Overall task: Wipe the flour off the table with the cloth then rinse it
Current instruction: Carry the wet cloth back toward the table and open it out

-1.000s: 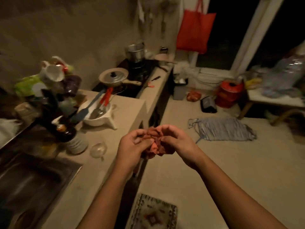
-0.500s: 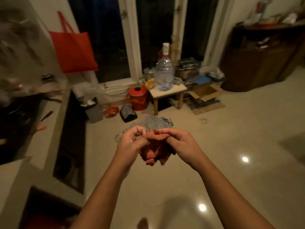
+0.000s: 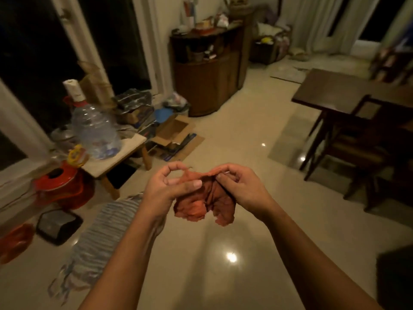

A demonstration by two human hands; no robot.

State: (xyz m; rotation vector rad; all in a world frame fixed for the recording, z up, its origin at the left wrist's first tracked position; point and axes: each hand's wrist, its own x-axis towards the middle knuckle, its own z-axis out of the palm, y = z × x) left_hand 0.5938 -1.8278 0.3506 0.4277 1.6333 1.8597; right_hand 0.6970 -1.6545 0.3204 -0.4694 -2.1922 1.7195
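Left hand [image 3: 169,186] and right hand [image 3: 237,184] pinch the orange cloth [image 3: 203,204] at mid-frame, probably to spread it for wiping.

Orange-red cloth [image 3: 203,203], crumpled, hanging in air above floor; dark wooden table [image 3: 348,92] well apart.
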